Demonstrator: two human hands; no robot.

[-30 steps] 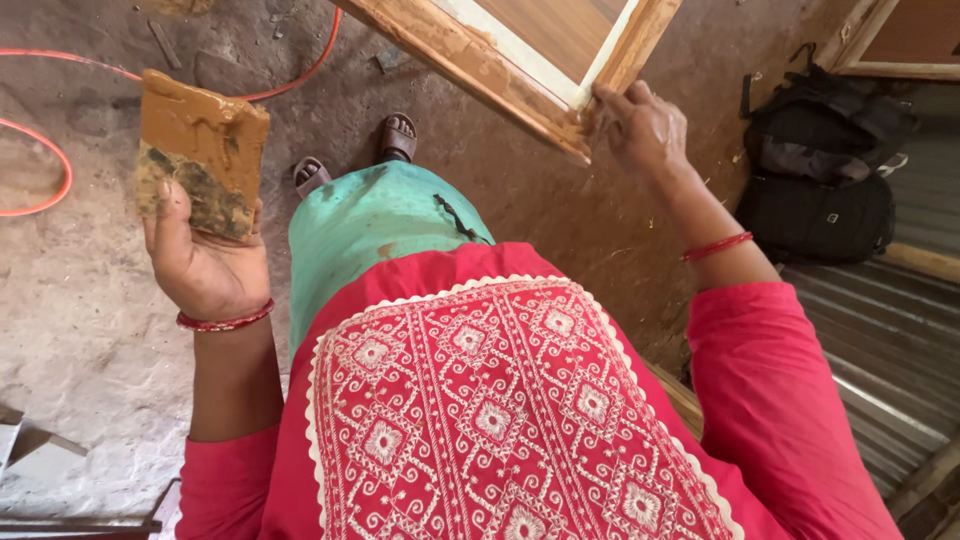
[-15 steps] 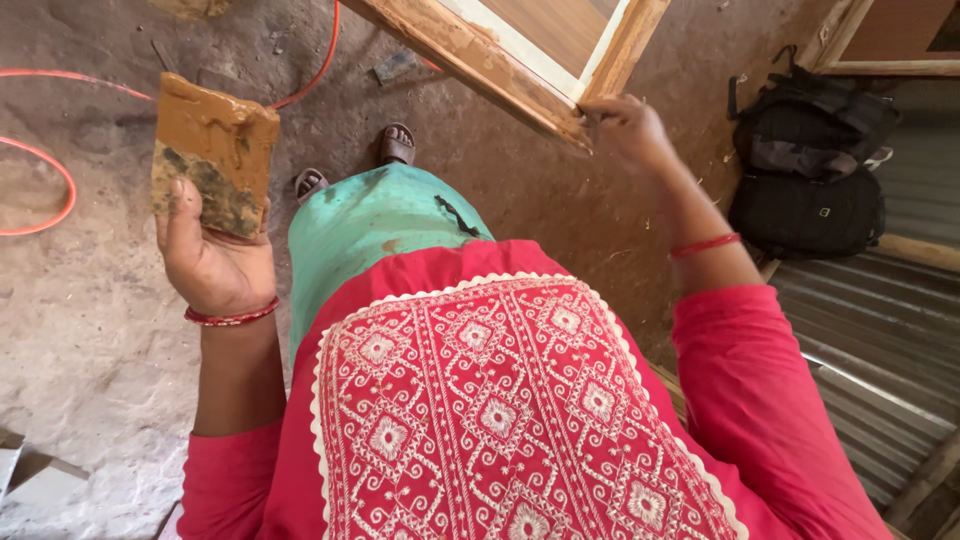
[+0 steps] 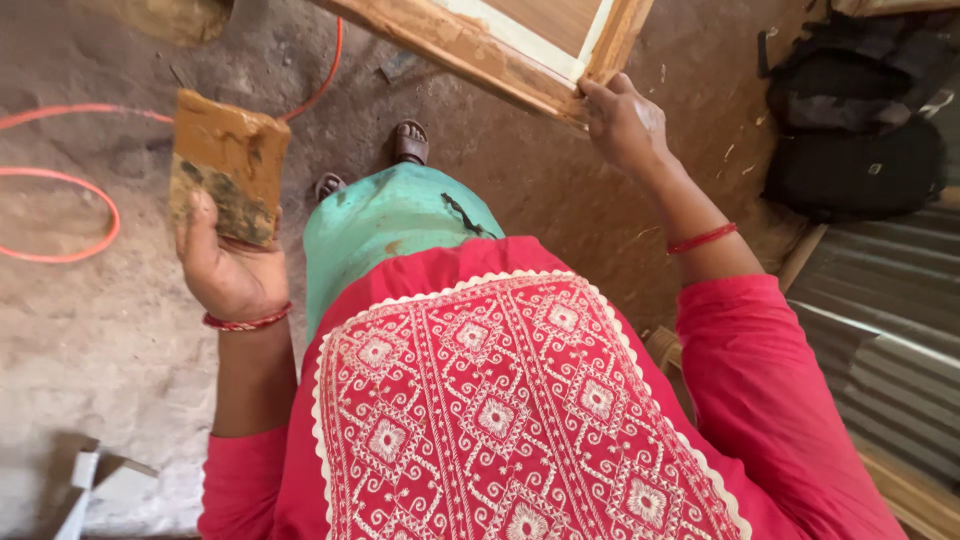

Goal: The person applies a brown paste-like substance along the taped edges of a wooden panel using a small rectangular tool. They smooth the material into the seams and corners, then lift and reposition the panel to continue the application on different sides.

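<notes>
Gripped in the left hand [image 3: 225, 275], a flat brown putty-smeared wooden block [image 3: 228, 165] has drifted slightly right, while the right hand [image 3: 622, 125] stays clamped on the pale wooden frame's corner [image 3: 560, 90].

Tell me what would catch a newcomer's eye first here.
The red embroidered tunic fills the lower middle of the view. At upper left, the left hand holds up a brown slab smeared with dark paste. At upper right, the right hand grips the corner of a wooden frame, with an orange cable looping over the dirt floor at far left and a black bag at right.
</notes>
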